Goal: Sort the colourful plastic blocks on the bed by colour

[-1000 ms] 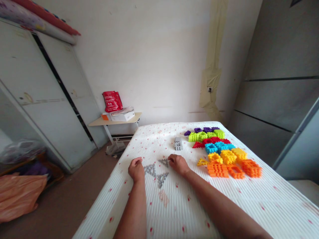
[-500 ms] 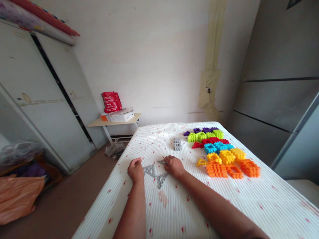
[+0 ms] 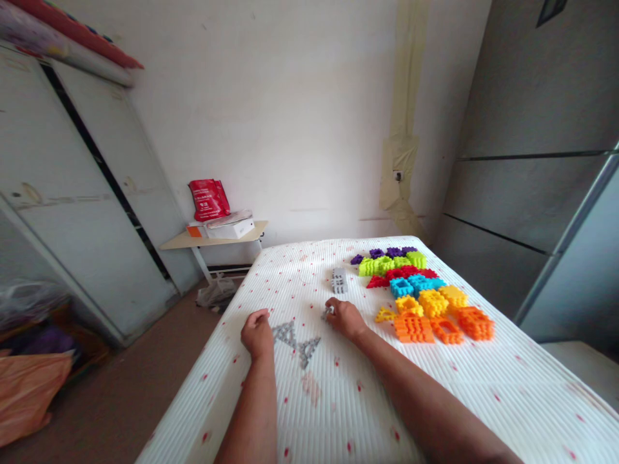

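Room: a pale wall [image 3: 314, 129] rises behind our ribbed, red-spotted sheet [image 3: 358, 419], whose soft ridges could let light pieces tip or drift.
Right hand [image 3: 345, 318]: thumb and fingers pinch a grey piece [image 3: 326, 314] at the very tips, on or just above the sheet, we cannot tell which; so small a hold could let it twist or slip.
Left hand [image 3: 257, 334]: fingers curled inward; we cannot tell whether they hold anything.
Triangles: the left triangle [image 3: 285, 334] lies just beside our left hand, the right triangle [image 3: 308, 352] next to it; a careless sideways brush could push one into the other.
Stack: the grey stack [image 3: 339, 281] sits beyond our right knuckles, apart from them; a forward bump might shift it.
Rows: the yellow piece [image 3: 385, 314] and orange blocks [image 3: 414, 328] lie near our right forearm [image 3: 411, 380]; a wide swing could scatter them.
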Tool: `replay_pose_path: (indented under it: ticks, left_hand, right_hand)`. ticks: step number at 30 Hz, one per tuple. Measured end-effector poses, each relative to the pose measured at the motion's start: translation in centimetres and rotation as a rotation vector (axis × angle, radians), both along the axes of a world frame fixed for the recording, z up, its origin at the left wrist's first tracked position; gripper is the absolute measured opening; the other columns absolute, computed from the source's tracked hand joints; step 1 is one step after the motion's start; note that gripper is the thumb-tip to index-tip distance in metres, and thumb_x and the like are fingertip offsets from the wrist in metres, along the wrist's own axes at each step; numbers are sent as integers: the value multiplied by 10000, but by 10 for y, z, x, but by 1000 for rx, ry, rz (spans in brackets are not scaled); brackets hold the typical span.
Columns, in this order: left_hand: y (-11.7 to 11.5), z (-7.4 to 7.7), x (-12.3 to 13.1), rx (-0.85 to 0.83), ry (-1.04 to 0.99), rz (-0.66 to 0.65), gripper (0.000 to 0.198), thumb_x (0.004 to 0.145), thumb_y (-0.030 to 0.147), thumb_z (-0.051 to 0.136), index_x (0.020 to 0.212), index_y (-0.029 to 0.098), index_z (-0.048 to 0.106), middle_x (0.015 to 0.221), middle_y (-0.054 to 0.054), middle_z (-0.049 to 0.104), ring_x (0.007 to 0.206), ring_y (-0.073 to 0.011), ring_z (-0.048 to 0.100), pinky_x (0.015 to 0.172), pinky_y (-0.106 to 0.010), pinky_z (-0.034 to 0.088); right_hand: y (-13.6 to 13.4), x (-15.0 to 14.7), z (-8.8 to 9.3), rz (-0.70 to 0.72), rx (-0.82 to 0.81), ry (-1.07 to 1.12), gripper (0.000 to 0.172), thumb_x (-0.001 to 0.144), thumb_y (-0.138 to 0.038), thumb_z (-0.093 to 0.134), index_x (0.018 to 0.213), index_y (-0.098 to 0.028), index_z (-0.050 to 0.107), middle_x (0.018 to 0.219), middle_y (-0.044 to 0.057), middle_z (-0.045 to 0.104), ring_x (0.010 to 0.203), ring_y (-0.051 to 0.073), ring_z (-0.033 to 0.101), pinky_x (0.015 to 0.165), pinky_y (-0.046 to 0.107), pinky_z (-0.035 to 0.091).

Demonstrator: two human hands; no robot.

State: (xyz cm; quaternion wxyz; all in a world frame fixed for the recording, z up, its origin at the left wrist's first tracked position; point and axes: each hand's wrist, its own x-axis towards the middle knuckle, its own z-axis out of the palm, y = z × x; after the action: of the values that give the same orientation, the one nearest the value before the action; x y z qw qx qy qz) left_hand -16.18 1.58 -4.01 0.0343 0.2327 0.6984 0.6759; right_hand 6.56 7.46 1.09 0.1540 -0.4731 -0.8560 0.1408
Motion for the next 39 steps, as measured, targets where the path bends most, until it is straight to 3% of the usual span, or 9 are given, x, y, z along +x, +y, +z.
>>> replay_pose_path:
  ticks: [4, 7, 11, 15, 22, 29, 39]
  left_hand:
    - [0, 1, 0, 5, -7, -4, 173, 624, 232, 501, 655, 176, 661, 672, -44, 674, 734, -216, 622, 774, -375, 479]
    - [0, 1, -1, 9, -13, -4, 172, 620, 231, 503, 654, 174, 662, 671, -48, 674, 735, -218, 624, 774, -378, 481]
    - [0, 0, 0, 14, -18, -3, 171, 619, 232, 508, 656, 174, 665, 674, -48, 676, 741, -220, 628, 773, -378, 484]
    - [0, 1, 0, 12, -17, 2, 174, 621, 230, 505, 657, 172, 666, 675, -48, 677, 750, -223, 630, 777, -382, 483]
    - [0, 1, 1, 8, -21, -2, 163, 622, 222, 510, 655, 172, 662, 676, -44, 677, 731, -218, 627, 763, -377, 482]
    - [1, 0, 1, 17, -24, -7, 161, 624, 219, 511, 654, 170, 661, 669, -45, 673, 719, -215, 622, 768, -376, 482]
    - [1, -2, -1, 18, -4, -4, 157, 625, 220, 509, 651, 178, 659, 684, -43, 675, 753, -219, 625, 793, -381, 478]
  right_hand:
    - [-1, 3, 6, 46, 10, -8, 219, 827, -217, 480, 856, -178, 693, 861, 86, 711, 817, 194, 649, 676, 245, 410]
    - [4, 10, 8, 68, 42, 13, 259, 819, -157, 463, 939, -179, 691, 926, 95, 703, 878, 203, 640, 727, 266, 427]
    - [13, 21, 5, 227, 67, 46, 335, 712, -55, 540, 955, -225, 694, 1088, 26, 665, 1036, 154, 575, 856, 221, 408]
    - [17, 24, -5, 317, 57, 30, 321, 678, -54, 578, 919, -217, 713, 992, 14, 691, 988, 161, 579, 865, 229, 411]
    - [23, 26, -12, 182, 76, 1, 227, 701, -128, 593, 881, -193, 715, 908, 42, 689, 896, 178, 585, 750, 228, 423]
    - [36, 36, -13, -34, 125, -25, 228, 743, -126, 540, 900, -165, 702, 931, 81, 674, 930, 200, 567, 780, 248, 409]
    - [41, 31, -19, -87, 133, -32, 227, 770, -149, 514, 897, -182, 699, 945, 72, 662, 951, 188, 551, 792, 236, 410]
